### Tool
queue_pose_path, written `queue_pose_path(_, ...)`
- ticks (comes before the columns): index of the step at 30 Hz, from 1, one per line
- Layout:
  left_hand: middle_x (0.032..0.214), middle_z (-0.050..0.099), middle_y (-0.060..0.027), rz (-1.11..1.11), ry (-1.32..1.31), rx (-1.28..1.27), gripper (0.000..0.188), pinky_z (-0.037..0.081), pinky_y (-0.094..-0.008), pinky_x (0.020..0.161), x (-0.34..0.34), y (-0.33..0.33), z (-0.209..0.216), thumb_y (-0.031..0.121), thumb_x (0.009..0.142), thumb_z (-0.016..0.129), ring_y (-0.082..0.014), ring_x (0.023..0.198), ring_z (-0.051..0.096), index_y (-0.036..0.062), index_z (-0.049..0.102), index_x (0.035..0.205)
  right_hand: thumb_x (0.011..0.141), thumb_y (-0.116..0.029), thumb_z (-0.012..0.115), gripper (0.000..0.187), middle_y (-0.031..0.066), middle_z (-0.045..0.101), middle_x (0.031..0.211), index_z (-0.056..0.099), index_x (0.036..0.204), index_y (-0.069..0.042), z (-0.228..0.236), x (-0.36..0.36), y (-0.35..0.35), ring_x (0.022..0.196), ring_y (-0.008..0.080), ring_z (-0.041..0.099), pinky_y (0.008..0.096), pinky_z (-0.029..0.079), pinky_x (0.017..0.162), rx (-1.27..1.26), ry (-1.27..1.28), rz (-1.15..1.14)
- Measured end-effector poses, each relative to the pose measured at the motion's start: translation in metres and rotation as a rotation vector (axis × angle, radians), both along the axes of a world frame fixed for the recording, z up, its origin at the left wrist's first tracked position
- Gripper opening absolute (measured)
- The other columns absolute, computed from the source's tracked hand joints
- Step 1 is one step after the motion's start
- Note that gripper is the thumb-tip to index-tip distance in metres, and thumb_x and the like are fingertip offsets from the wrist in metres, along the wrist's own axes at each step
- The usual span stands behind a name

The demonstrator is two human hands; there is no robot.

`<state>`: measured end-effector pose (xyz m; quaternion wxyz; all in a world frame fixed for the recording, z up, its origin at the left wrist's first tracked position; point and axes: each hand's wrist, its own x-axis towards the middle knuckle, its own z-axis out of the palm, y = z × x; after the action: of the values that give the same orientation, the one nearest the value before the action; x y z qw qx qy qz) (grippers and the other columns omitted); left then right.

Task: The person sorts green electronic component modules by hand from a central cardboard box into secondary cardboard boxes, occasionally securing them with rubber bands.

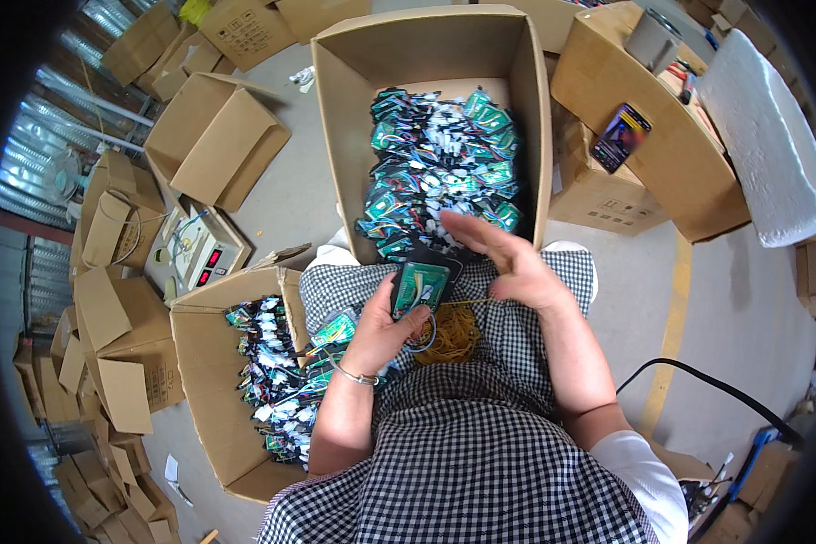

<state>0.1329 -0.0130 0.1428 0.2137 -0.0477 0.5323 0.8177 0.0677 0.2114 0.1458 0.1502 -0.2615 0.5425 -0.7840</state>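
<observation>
Circuit board [423, 288] in green: where is it sitting, and how much room is it having?

It is hovering above the lap, over the checked apron [480, 426], near the close edge of the large cardboard box [532, 127]; the smaller cardboard box [204, 381] is crowding the left forearm, while bare grey floor [626, 317] is opening out beyond the right forearm

And the hands, how are they posing?

The left hand [381, 331] is coming up from below, its grip pinching the board, the thumb lying across the lower front and a finger pressing along the left edge. The right hand [526, 276] is reaching inward, its long fingers stretching out toward the upper left, apart from the board

Is its grip holding anything?

A thin yellow band [470, 301] is running from the board to it, but I am not managing to tell whether it is being pinched; more yellow bands [451, 340] are lying in the lap
</observation>
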Motion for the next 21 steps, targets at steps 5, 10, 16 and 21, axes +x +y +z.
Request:
queue_pose_path(5, 0.096, 0.057, -0.0159, -0.346, 0.827, -1.328, 0.035, 0.050, -0.0410, 0.071, 0.010, 0.030, 0.012, 0.011, 0.080, 0.062, -0.0338, 0.082, 0.059, 0.0062, 0.054, 0.114, 0.071, -0.045, 0.073, 0.071, 0.0141, 0.063, 0.116, 0.054, 0.126, -0.004, 0.006, -0.002, -0.034, 0.115, 0.0298, 0.056, 0.0534, 0.008, 0.114, 0.945, 0.605, -0.094)
queue_pose_path(10, 0.107, 0.061, -0.0117, -0.242, 0.551, -0.553, 0.042, 0.049, -0.0291, 0.057, 0.025, 0.005, 0.005, 0.015, 0.083, 0.066, -0.0226, 0.072, 0.061, 0.0049, 0.049, 0.119, 0.089, -0.027, 0.066, 0.045, 0.0110, 0.067, 0.110, 0.058, 0.117, 0.007, -0.032, -0.015, 0.000, 0.103, 0.0130, 0.061, 0.0316, 0.050, 0.090, 0.203, -0.532, -0.020)
queue_pose_path(16, 0.097, 0.062, -0.0047, 0.204, -0.125, 0.231, 0.041, 0.041, -0.0193, 0.053, 0.031, -0.011, 0.012, -0.001, 0.084, 0.061, -0.0092, 0.068, 0.057, 0.0031, 0.046, 0.122, 0.064, -0.031, 0.082, 0.087, 0.0077, 0.050, 0.138, 0.042, 0.136, -0.003, 0.020, 0.032, -0.011, 0.125, 0.0226, 0.050, 0.0555, 0.013, 0.114, 0.662, 0.517, -0.344)
queue_pose_path(21, 0.100, 0.059, -0.0133, -0.429, 0.134, -0.533, 0.044, 0.046, -0.0286, 0.066, 0.020, -0.014, 0.032, 0.006, 0.085, 0.064, -0.0194, 0.079, 0.059, -0.0002, 0.039, 0.120, 0.066, -0.028, 0.079, 0.064, 0.0083, 0.059, 0.124, 0.056, 0.123, -0.009, 0.050, 0.026, -0.007, 0.114, 0.0247, 0.057, 0.0530, 0.026, 0.109, 0.872, 0.793, 0.090)
